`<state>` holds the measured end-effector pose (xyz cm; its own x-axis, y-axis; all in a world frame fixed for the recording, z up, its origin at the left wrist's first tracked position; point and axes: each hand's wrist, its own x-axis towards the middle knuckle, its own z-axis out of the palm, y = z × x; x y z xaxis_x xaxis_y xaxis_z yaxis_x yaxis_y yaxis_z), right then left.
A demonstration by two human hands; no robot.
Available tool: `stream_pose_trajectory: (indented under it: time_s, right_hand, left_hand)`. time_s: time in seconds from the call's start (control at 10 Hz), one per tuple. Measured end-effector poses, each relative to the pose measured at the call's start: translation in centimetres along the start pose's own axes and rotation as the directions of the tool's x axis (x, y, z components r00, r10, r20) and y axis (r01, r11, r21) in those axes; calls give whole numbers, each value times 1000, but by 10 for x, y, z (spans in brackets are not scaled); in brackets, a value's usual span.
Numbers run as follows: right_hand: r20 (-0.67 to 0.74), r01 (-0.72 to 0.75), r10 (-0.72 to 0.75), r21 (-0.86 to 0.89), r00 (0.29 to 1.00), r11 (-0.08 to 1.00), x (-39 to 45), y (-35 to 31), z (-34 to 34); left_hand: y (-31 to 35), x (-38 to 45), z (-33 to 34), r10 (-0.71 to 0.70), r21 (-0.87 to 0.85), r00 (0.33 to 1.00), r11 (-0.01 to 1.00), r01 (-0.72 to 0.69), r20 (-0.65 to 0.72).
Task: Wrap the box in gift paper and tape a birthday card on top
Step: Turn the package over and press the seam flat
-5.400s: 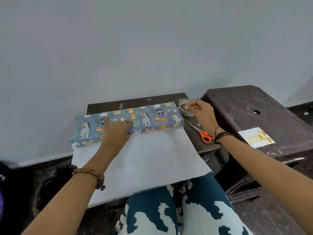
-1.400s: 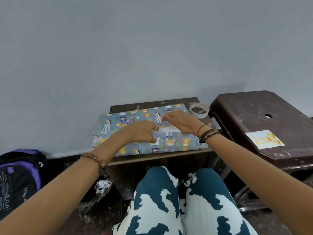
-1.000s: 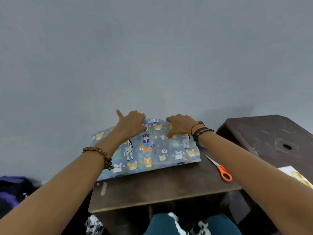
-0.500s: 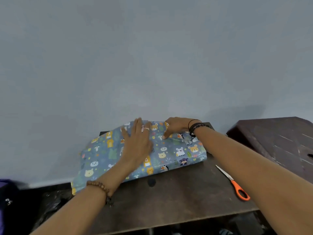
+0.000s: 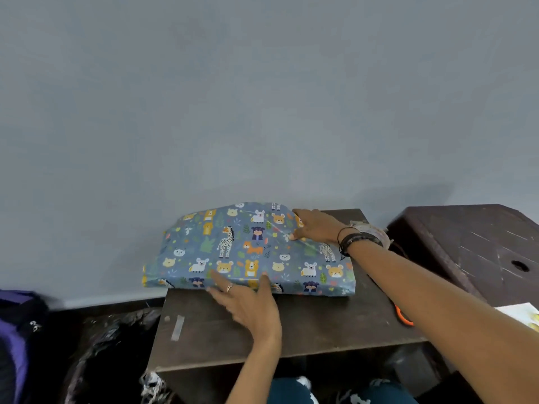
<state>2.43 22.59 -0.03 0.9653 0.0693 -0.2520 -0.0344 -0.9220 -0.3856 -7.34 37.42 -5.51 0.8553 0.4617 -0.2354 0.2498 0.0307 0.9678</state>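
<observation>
Right hand (image 5: pixel 316 228) lies palm-down on the far right part of the box wrapped in blue paper printed with cartoon animals (image 5: pixel 250 249), fingers flat and spread, pressing rather than gripping anything. Left hand (image 5: pixel 248 301) rests open on the near long edge of the same parcel, fingertips on the top face and the heel of the palm over the dark brown wooden table (image 5: pixel 204 330); it grasps nothing either. The parcel lies flat at the back of the table, close to the grey wall, its left end overhanging the table edge.

The step in hand looks like smoothing and creasing the wrap along the box. To do it well, I would press outward from the middle toward the ends so no slack bunches, run the fingertips firmly along each edge to set a sharp crease, and keep one palm weighting the box so it does not slide off the overhang.

A clear tape roll (image 5: pixel 372 233) sits just behind the right wrist, orange-handled scissors (image 5: pixel 404 316) peek out under the forearm, and a white card with yellow print (image 5: pixel 522 314) waits on the dark plastic stool (image 5: pixel 472 243) to the right.
</observation>
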Motion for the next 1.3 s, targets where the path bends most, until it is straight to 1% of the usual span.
stream_pose_trajectory:
  time_s: [0.1,0.2,0.3,0.4,0.5,0.6,0.7,0.8,0.9,1.0,1.1,1.2,1.3]
  right_hand:
    - [-99,67,-67,-3,993,998,-17,-9,1]
    - [-163,112,-114,-22,980,994,-35,-20,-6]
    - [-151,135,-130,23,980,991,-47,-25,-22]
    - [-97,108,-91,194,991,975,-60,-31,-40]
    - [15,29,-36,342,999,939,-72,-40,-54]
    - [-56,74,-70,80,996,994,-86,-54,-53]
    - [-267,61,-130,-254,955,965,-104,-78,-33]
    - [-396,7,-230,-491,889,871,-113,-99,10]
    - [-399,-58,-280,-655,874,754,-113,-104,45]
    - [-141,176,-239,-359,961,917,-114,-104,42]
    - [-46,202,-196,202,979,958,-116,-100,26]
    - [-159,64,-6,365,987,929,-98,-74,17]
    - [101,-165,134,725,986,669,-85,-49,20]
  left_hand:
    - [8,0,2,-188,-424,980,884,195,58]
    - [12,16,-2,-437,-565,878,682,465,194]
    - [11,24,-10,-445,-516,811,626,585,379]
    - [10,22,-14,-324,-508,809,647,568,491]
    - [14,16,-11,-237,-528,800,644,554,551]
    - [23,16,0,-250,-555,815,626,548,523]
    - [43,17,11,-190,-546,797,637,544,574]
    - [58,23,8,-114,-608,804,596,525,583]
    - [58,25,-5,-89,-617,808,598,511,582]
    - [38,34,-23,-70,-624,817,611,488,572]
    - [23,38,-34,-124,-536,814,696,479,567]
    - [16,42,-34,-145,-443,849,801,402,508]
    - [33,43,-34,-50,-445,706,744,498,706]
